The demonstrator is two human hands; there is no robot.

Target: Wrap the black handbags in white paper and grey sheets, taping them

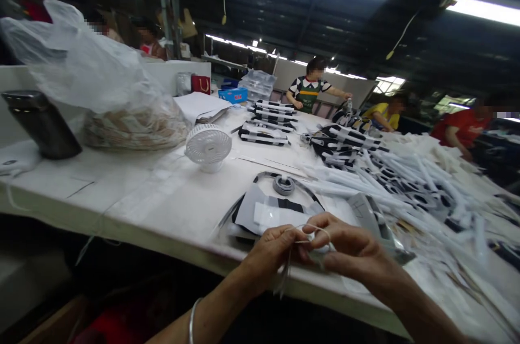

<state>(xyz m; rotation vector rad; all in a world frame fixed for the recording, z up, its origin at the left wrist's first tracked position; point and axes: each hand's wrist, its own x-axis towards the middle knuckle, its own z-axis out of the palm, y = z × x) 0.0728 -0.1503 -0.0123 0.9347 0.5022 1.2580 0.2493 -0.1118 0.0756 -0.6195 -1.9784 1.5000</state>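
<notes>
My left hand (pixel 270 256) and my right hand (pixel 350 251) meet at the near edge of the white worktable (pixel 134 198). Both pinch a thin white cord (pixel 314 228) that loops between the fingertips, with loose strands hanging below my left hand. My right hand's fingers also curl round a small white piece I cannot make out. Just beyond my hands lies a flat grey and black cut piece (pixel 268 208) with a white patch on it. A small grey tape roll (pixel 283 185) sits behind that.
A large heap of white and black strips (pixel 410 181) covers the table's right side. Stacked black-and-white pieces (pixel 268 124) lie further back. A small white fan (pixel 208 146), a full plastic bag (pixel 114 95) and a dark flask (pixel 43 123) stand at left. Other people work at the far end.
</notes>
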